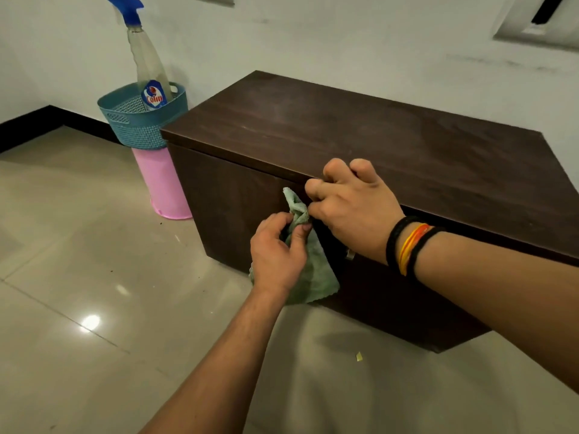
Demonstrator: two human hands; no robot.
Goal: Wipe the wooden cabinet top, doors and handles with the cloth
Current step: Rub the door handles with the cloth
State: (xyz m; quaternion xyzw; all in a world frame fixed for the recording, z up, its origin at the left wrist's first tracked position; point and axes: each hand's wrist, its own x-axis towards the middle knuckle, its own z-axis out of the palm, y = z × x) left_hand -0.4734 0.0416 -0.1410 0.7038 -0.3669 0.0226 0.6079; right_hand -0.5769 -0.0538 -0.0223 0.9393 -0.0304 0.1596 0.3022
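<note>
A low dark-brown wooden cabinet (360,133) stands against the white wall. In front of its doors hangs a pale green cloth (315,270). My left hand (277,252) grips the cloth's middle. My right hand (351,202) pinches its upper end near the cabinet's top front edge, fingers curled. Only a small metal part of a door handle (350,254) shows below my right wrist; the remainder is hidden behind my hands and the cloth.
Left of the cabinet, a blue woven basket (141,126) holding a spray bottle (147,67) sits on an upturned pink bucket (164,186). Glossy beige floor tiles (94,277) spread in front. A small yellow scrap (359,356) lies on the floor.
</note>
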